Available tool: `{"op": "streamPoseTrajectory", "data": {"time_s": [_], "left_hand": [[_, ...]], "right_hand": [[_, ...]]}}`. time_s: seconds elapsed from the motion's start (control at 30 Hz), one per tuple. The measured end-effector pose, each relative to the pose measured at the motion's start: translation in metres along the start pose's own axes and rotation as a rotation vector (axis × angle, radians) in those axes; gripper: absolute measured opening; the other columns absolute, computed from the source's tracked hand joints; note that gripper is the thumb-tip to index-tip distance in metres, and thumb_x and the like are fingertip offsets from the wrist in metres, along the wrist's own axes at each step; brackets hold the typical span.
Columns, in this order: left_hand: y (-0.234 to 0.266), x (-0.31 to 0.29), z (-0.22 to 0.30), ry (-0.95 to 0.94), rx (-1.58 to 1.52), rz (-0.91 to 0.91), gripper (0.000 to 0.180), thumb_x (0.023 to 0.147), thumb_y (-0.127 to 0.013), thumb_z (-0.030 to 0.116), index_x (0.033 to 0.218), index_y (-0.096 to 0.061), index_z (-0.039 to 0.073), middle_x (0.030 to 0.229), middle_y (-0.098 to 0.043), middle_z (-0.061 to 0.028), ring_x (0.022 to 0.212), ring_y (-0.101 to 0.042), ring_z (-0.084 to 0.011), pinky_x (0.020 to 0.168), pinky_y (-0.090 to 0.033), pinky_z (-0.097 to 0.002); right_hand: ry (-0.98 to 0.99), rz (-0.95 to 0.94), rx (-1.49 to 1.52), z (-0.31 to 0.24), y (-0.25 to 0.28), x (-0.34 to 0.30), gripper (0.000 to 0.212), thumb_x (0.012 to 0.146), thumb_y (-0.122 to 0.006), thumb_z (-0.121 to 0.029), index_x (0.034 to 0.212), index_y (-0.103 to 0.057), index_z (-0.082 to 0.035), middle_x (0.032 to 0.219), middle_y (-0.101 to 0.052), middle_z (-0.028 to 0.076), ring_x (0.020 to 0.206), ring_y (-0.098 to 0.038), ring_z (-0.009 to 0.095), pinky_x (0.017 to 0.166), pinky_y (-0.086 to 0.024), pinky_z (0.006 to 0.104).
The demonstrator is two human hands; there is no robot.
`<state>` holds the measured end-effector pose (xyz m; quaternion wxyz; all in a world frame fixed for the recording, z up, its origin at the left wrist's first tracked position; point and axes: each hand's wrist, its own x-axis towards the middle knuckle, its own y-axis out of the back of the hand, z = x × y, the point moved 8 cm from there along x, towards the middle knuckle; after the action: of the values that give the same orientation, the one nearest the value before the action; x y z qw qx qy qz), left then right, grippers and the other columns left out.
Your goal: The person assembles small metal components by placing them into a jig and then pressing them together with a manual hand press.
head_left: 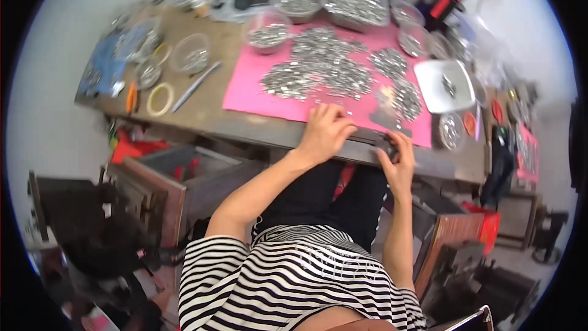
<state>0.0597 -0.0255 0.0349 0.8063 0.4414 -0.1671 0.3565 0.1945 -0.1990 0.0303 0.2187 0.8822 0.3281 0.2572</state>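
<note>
My left hand [324, 132] rests at the front edge of the pink mat [245, 92], fingers bent and drawn together. Whatever its fingertips pinch, if anything, is too small to make out. Close by on the right, my right hand [400, 160] grips a small dark object [386, 144] between thumb and fingers at the table edge; its kind is unclear. Beyond both hands, heaps of small shiny silver metal pieces [327, 61] cover the mat. A flat grey patch [384, 117] lies on the mat above my right hand, beside a smaller pile of pieces [405, 99].
Tubs of metal pieces, such as a clear tub [267, 34] and a larger box [355, 6], line the back. A white tray [438, 86] stands at right. Tape rolls [160, 99], an orange-handled tool [131, 98] and a grey pen-like tool [196, 87] lie left. An open drawer [208, 171] juts out below.
</note>
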Motion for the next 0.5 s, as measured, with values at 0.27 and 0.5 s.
{"op": "streamPoseTrajectory", "data": {"time_s": [0.27,0.5], "left_hand": [[-0.012,-0.009,0.022,-0.055,0.025,-0.056,0.033,0.082,-0.081,0.021,0.114,-0.074,0.013,0.110,-0.066,-0.0049,0.111,-0.059,-0.0255,0.101,-0.035,-0.0474],[0.042,-0.052,-0.003,-0.011,-0.435,0.301,0.038,0.091,-0.057,-0.007,0.128,-0.055,0.001,0.134,-0.061,-0.0229,0.128,-0.060,-0.0370,0.115,-0.041,-0.0516]], "right_hand": [[0.116,0.131,-0.083,-0.006,0.000,-0.005,0.046,0.079,-0.083,-0.002,0.122,-0.066,-0.003,0.116,-0.063,0.012,0.094,-0.067,0.028,0.082,-0.055,0.0369],[0.144,0.147,-0.069,-0.005,-0.003,-0.005,0.045,0.078,-0.083,0.000,0.120,-0.067,-0.003,0.115,-0.063,0.011,0.090,-0.063,0.023,0.081,-0.053,0.0335]]}}
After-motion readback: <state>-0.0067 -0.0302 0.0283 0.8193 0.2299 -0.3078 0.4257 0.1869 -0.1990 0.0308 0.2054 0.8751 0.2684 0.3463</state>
